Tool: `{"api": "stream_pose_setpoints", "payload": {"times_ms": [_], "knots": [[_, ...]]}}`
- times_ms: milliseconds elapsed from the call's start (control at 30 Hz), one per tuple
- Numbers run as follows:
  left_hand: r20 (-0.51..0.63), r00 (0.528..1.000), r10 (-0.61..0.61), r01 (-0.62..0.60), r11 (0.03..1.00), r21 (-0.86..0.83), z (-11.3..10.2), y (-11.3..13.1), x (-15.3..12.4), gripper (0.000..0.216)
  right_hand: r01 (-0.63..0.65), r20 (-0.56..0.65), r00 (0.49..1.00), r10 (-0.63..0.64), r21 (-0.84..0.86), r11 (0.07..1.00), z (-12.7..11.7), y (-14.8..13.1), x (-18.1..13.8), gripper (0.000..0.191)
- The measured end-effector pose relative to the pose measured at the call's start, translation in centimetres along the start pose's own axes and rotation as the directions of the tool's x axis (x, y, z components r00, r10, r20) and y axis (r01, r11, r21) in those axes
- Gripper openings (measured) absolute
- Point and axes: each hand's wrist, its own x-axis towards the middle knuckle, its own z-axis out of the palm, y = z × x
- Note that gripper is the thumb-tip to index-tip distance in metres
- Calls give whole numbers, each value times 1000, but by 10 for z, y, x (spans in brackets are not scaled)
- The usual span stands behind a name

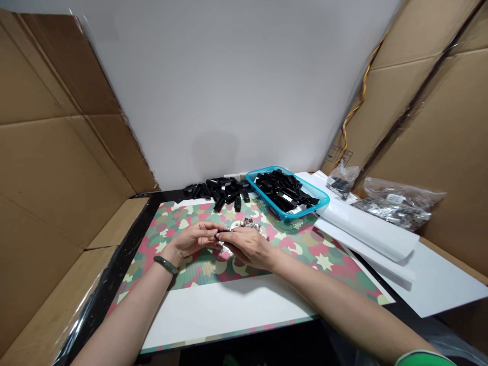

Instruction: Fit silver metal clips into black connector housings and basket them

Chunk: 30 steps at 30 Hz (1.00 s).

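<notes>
My left hand (pixel 194 239), with a dark bangle on its wrist, meets my right hand (pixel 246 243) above the middle of a camouflage-patterned mat (pixel 190 274). Between them they grip a small black piece (pixel 221 233), mostly covered by my fingers, so its exact kind does not show. The right hand lies palm down over it, fingers pointing left. Behind and under the right hand is a pile of small shiny metal parts (pixel 249 223), partly hidden by that hand.
Several black plastic pieces (pixel 224 190) lie heaped at the mat's back edge. To their right stands a blue basket (pixel 282 216) full of similar pieces. Rolled white sheets (pixel 373 229) and clear bags of metal parts (pixel 396 211) are at right. Cardboard walls (pixel 49 168) flank the table.
</notes>
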Motion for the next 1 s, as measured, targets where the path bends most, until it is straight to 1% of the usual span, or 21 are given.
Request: {"api": "stream_pose_setpoints", "payload": {"times_ms": [100, 200, 500, 567, 600, 633, 667, 700, 733, 767, 800, 833, 867, 900, 933, 1000], "knots": [[21, 998, -51, 51, 999, 7, -5, 2, -3, 30, 45, 48, 998, -44, -26, 999, 1, -1, 0, 31], [21, 998, -55, 56, 998, -16, -5, 4, -4, 29, 74, 55, 996, -72, -36, 997, 1, -2, 0, 33], [-5, 998, -66, 65, 993, -102, -1, 5, -4, 37, 136, 98, 987, -126, -104, 985, 2, 2, -5, 38], [-46, 998, -45, 40, 994, -106, 0, 3, -3, 38, 89, 90, 992, -85, -48, 995, 3, 2, -5, 37], [-72, 997, -31, 24, 994, -104, 1, 2, -3, 36, 32, 56, 998, -33, 11, 999, 4, 2, -4, 35], [-97, 995, -14, 4, 995, -100, 3, 2, -2, 33, -50, -2, 999, 51, 88, 995, 4, 1, -3, 31], [-117, 993, 6, -17, 996, -92, 5, 2, -1, 28, -154, -72, 983, 170, 185, 971, 4, 1, -1, 25], [-136, 990, 27, -38, 996, -79, 8, 1, 0, 24, -270, -132, 938, 321, 302, 914, 4, 1, 1, 21], [-155, 987, 50, -60, 997, -58, 10, 1, 1, 23, -380, -154, 861, 484, 436, 816, 5, 2, 3, 18], [-176, 981, 78, -84, 996, -30, 12, 1, 2, 25, -465, -127, 764, 632, 571, 676, 5, 3, 5, 19], [-198, 974, 109, -110, 994, 1, 14, 0, 2, 30, -512, -56, 666, 744, 690, 511, 5, 4, 6, 21], [-217, 966, 138, -134, 990, 34, 16, -1, 3, 34, -524, 36, 582, 812, 780, 341, 6, 6, 7, 25], [-231, 959, 165, -153, 986, 69, 18, -2, 3, 38, -511, 131, 521, 843, 839, 185, 7, 8, 7, 28], [-239, 952, 192, -170, 980, 107, 19, -4, 4, 41, -484, 209, 479, 852, 873, 58, 8, 10, 7, 32], [-244, 945, 219, -186, 971, 150, 20, -6, 4, 43, -455, 264, 450, 853, 890, -36, 9, 12, 7, 35], [-271, 922, 278, -214, 946, 242, 22, -9, 5, 43, -410, 331, 405, 852, 899, -155, 11, 14, 7, 40]]}}
